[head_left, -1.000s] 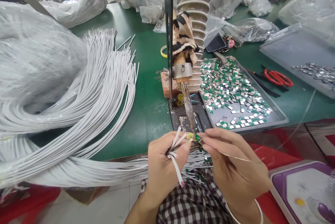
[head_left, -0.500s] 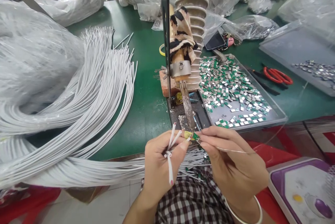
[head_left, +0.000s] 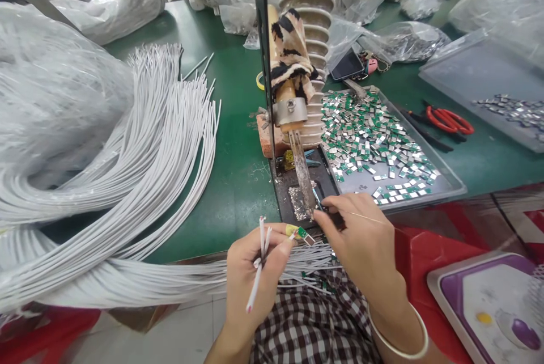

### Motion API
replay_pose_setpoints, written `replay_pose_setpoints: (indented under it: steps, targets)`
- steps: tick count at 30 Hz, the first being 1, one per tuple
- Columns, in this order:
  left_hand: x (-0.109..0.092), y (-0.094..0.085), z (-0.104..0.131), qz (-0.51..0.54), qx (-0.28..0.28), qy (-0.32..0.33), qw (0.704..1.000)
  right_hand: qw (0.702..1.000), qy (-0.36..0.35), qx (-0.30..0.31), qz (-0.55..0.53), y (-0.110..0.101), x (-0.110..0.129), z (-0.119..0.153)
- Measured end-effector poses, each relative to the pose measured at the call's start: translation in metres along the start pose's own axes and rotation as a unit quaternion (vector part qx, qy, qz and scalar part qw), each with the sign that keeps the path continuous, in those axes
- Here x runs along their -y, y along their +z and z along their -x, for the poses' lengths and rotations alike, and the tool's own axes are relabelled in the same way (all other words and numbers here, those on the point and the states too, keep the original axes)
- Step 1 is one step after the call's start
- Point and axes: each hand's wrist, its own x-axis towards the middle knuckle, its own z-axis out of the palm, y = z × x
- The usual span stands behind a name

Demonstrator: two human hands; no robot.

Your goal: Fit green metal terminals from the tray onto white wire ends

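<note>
My left hand (head_left: 255, 273) is closed around a few short white cables (head_left: 256, 284). At its yellow-covered fingertip, a small green circuit board (head_left: 305, 235) sits against a cable end. My right hand (head_left: 361, 233) pinches a thin wire (head_left: 368, 218) close to the tip of the soldering iron (head_left: 301, 171), which is clamped upright and points down over a black tray (head_left: 283, 197). Right of the iron, many small green and silver boards (head_left: 374, 137) lie in a clear tray (head_left: 457, 187).
A large bundle of white cables (head_left: 170, 154) covers the left side of the green table (head_left: 238, 182). Red-handled pliers (head_left: 448, 120) lie right of the board tray. A ribbed hose (head_left: 312, 24) rises behind the iron. A purple and white device (head_left: 493, 307) stands at lower right.
My hands have moved apart. My left hand shifted slightly left and down with the board, while my right hand moved up to the iron's tip with the wire.
</note>
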Motion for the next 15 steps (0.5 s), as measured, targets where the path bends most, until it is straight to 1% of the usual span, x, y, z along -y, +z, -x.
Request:
replay_pose_setpoints:
  steps: [2, 4, 5, 7, 8, 9, 11, 13, 15]
  targets:
    - [0.001, -0.004, 0.004, 0.009, -0.012, -0.005, 1.000, 1.000, -0.005, 0.014, 0.020, 0.005, 0.000, -0.002]
    - [0.000, -0.007, 0.009, 0.031, -0.019, -0.006, 0.999, 1.000, -0.003, 0.008, -0.005, 0.005, 0.003, -0.003]
    - [-0.001, -0.008, 0.011, 0.045, -0.022, -0.006, 0.999, 1.000, -0.001, 0.007, -0.028, 0.001, 0.005, -0.004]
    - [-0.002, -0.010, 0.014, 0.069, -0.024, -0.010, 0.997, 0.993, 0.020, 0.031, -0.115, -0.008, 0.010, -0.005]
    - [-0.003, -0.011, 0.015, 0.077, -0.027, -0.014, 0.997, 0.981, 0.042, 0.057, -0.178, -0.014, 0.011, -0.006]
    - [-0.003, -0.011, 0.017, 0.082, -0.031, -0.017, 0.996, 0.963, 0.070, 0.086, -0.246, -0.019, 0.012, -0.006]
    - [-0.004, -0.011, 0.018, 0.087, -0.045, -0.022, 0.995, 0.915, 0.128, 0.131, -0.360, -0.027, 0.013, -0.008]
    - [-0.003, -0.011, 0.019, 0.087, -0.048, -0.019, 0.995, 0.882, 0.174, 0.143, -0.413, -0.031, 0.012, -0.008]
    - [-0.002, -0.011, 0.018, 0.084, -0.041, -0.014, 0.996, 0.864, 0.206, 0.142, -0.438, -0.031, 0.012, -0.008]
